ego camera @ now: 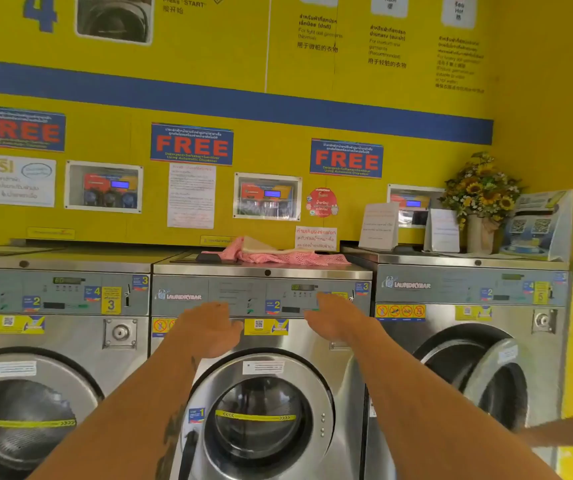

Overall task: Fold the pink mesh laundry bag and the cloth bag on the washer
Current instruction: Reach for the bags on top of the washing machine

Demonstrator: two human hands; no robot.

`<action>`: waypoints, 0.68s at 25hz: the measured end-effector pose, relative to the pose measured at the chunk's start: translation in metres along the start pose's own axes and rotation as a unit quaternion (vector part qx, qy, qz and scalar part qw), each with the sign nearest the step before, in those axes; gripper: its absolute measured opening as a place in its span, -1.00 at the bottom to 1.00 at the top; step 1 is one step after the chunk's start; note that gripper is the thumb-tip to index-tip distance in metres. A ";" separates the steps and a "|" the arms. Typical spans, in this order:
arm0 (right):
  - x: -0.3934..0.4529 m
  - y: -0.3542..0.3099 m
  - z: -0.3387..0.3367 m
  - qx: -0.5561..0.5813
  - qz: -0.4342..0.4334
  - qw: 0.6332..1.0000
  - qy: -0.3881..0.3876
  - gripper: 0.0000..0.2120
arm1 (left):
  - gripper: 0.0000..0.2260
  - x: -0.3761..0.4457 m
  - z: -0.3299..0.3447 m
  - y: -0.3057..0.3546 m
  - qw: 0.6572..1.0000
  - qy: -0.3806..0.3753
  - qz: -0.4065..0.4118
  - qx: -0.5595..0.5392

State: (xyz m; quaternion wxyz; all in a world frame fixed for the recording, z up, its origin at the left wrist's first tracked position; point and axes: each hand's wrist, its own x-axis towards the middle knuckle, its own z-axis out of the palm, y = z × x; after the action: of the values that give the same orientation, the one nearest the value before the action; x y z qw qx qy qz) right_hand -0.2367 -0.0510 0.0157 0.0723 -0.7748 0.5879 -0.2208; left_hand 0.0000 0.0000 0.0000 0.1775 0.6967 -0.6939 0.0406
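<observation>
Wall (278, 109): a yellow surface with a blue band is seen behind the machines, hung with "FREE" signs, notices and small framed dispensers
Row of washers: three steel front-loaders are seen side by side; the door of the machine at the right stands open, the other two are shut
Middle washer (261, 341): the task's things are carried on its flat top, towards the back, just in front of the wall
Left arm and right arm: both are stretched forward and upward in front of the middle washer's control panel
Pink mesh laundry bag (278, 258): it is spread in a loose, rumpled heap across the top of the middle washer, one end raised against the wall; no fold is seen in it
Cloth bag (266, 247): a pale beige piece is seen lying on the mesh, leaning towards the wall, also unfolded as far as can be told
Sunflower vase (482, 202): it is stood on the right washer beside leaflet stands, well apart from the bags
Left hand (209, 329): it is held empty below the washer top, its fingers straight and a little apart
Right hand (338, 318): it is held empty, its fingers loosely extended towards the panel
Progress: nothing is judged done; both bags remain to be reached, flattened and folded
</observation>
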 end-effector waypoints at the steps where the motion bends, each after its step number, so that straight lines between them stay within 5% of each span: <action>1: 0.005 0.007 0.000 0.019 0.003 1.000 0.001 -0.43 | -0.50 0.002 0.003 0.005 1.000 0.002 0.007 -0.018; 7: 0.019 0.044 -0.002 0.091 -0.035 0.995 0.001 -0.62 | -0.54 0.012 0.018 0.047 0.997 0.029 -0.006 -0.074; 17: 0.060 0.060 -0.013 0.212 -0.106 0.971 0.001 -0.46 | -0.70 0.055 0.030 0.088 0.965 0.135 -0.039 -0.223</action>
State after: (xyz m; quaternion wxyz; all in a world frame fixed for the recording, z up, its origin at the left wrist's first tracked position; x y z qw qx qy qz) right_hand -0.2824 -0.1232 0.0201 0.2106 -0.7995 0.4420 -0.3481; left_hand -0.0903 -0.0598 0.0053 0.4216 0.6539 -0.6276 -0.0286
